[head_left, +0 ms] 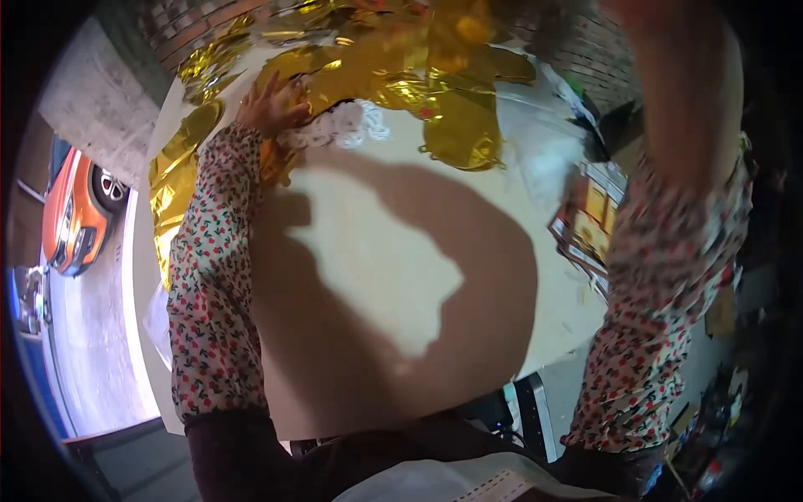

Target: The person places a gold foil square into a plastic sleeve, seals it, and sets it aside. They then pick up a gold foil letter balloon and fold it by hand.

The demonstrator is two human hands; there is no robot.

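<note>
**A:** Where is the left hand (272, 105)?

**B:** At the far side of a round pale table (376, 276), laid on a sheet of crinkled gold foil (401, 75). The fingers are spread wide and flat, pressing on the foil rather than gripping it. The flowered sleeve (213, 284) runs back from the wrist toward the camera.

**A:** And the foil itself?

**B:** It lies heaped across the far edge of the table, beyond and on both sides of the fingertips, with a strip trailing down the table's left rim. Just right of the fingers, touching the foil's near edge, sits a small white lacy piece (351, 125).

**A:** The right hand?

**B:** The right arm (686, 125) is raised at the right of the frame, blurred, and the hand passes out of the top of the picture. Its fingers cannot be told.

**A:** Any containers?

**B:** None that can be made out. Well right of the fingers, at the table's edge, lies a stack of printed sheets (590, 222), and white plastic wrap (544, 142) lies beyond it.

**A:** Beyond the table?

**B:** An orange car (75, 213) stands on pavement at left.
</note>
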